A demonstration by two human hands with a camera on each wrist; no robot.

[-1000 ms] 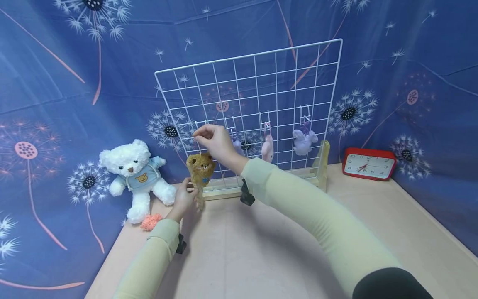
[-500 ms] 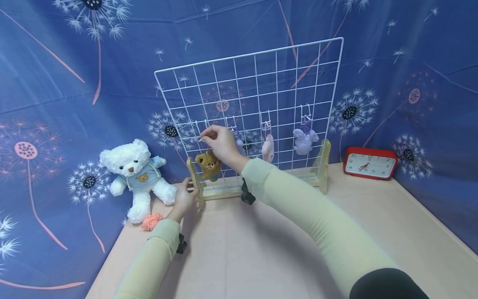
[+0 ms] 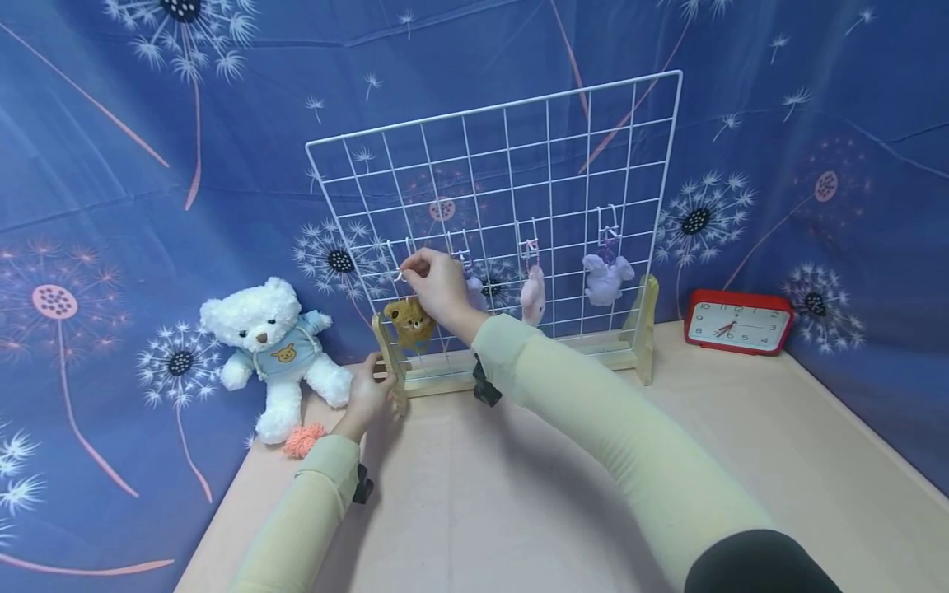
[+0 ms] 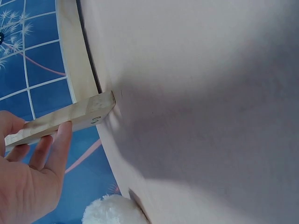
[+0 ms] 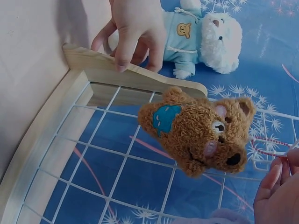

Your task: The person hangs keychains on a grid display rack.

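In the head view, my right hand (image 3: 443,288) is raised at the left part of a white wire grid rack (image 3: 507,106). Its thumb and fingertips pinch the red-and-white cord (image 5: 271,140) of a brown bear plush charm (image 5: 201,130), right at a white wire hook (image 5: 259,161). The charm hangs below in front of the grid, a blue patch on its belly. Lower down, my left hand (image 3: 366,394) grips the rack's left wooden upright (image 4: 88,108), thumb on one side and fingers on the other.
A lilac plush (image 3: 608,280) and a pink plush (image 3: 531,295) hang on hooks; another lilac plush (image 3: 474,288) is partly behind my right hand. A white teddy bear (image 3: 282,358) and orange yarn (image 3: 304,441) lie left. A red clock (image 3: 738,323) stands right.
My right hand has moved slightly right with the brown bear charm, which swung right and rose a little against the grid. The left hand keeps its grip on the wooden upright.
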